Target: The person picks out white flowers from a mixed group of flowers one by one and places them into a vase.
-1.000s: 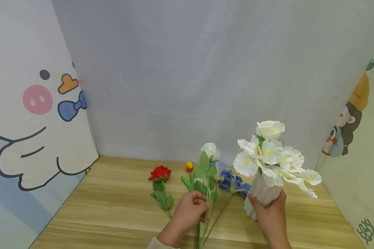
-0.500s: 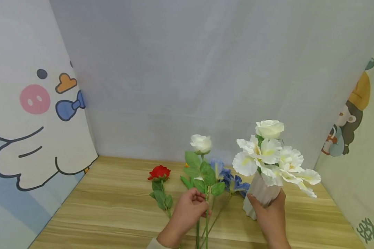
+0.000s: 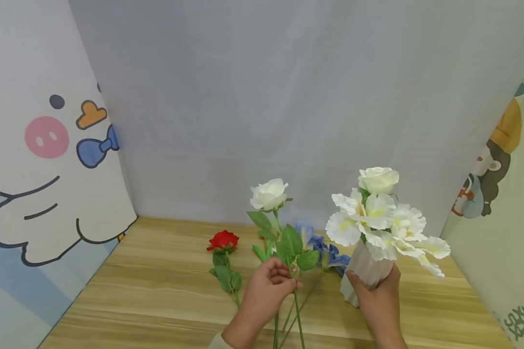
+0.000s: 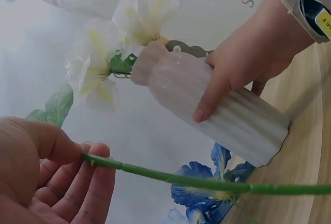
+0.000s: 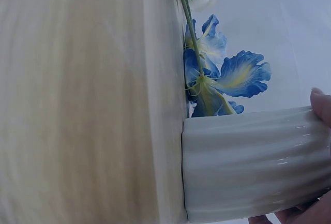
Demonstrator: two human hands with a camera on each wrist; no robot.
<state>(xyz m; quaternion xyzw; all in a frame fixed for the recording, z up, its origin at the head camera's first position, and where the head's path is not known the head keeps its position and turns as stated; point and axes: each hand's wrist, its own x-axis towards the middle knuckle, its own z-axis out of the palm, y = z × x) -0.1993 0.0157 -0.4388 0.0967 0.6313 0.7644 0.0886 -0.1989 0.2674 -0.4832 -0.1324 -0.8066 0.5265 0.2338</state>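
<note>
My left hand pinches the green stem of a white rose between thumb and fingers. The bloom stands above the hand, tilted a little left, with leaves just under it. My right hand grips a white ribbed vase around its side, thumb toward the front. The vase has its base on the table in the right wrist view. White ruffled irises and another white rose stand in it.
Left of the hands a red rose lies on the wooden table. Blue irises lie between the left hand and the vase, their stems running toward the front. A grey cloth backdrop rises behind the table.
The white rose in my left hand has come up and leftward, its bloom now clear of the flowers on the table. My right hand and the vase have stayed in place.
</note>
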